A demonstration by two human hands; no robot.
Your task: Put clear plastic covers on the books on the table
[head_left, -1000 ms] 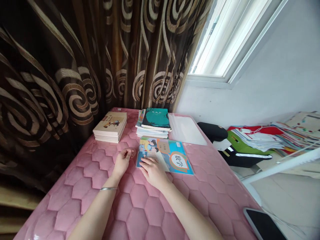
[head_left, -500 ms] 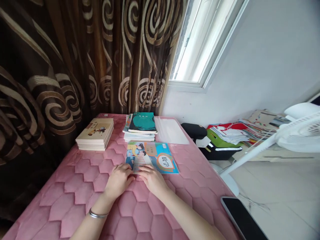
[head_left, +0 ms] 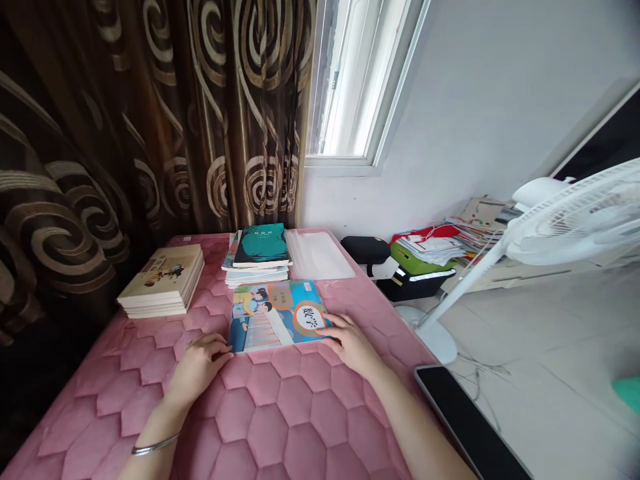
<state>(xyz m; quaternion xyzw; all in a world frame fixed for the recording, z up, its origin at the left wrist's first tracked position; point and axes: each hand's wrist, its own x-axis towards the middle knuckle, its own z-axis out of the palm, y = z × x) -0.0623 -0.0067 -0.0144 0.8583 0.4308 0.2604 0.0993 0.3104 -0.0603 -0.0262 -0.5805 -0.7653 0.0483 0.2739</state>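
- Maths textbook (head_left: 277, 317): lying flat, cover up, on the pink quilted pad (head_left: 295, 427), nearest the hands.
- Left hand (head_left: 197, 367): palm down, fingers lightly curved, fingertips at the book's lower left corner; whether they grip it cannot be told. A bangle (head_left: 155, 445) circles the wrist.
- Right hand (head_left: 353, 343): palm down, fingers over the book's lower right corner; no clear grip shown.
- Both forearms: reaching forward, hands well apart.
- Beyond the book: a book stack (head_left: 257, 255) and clear plastic sheet (head_left: 320, 255); to the left, a second stack (head_left: 161, 281).
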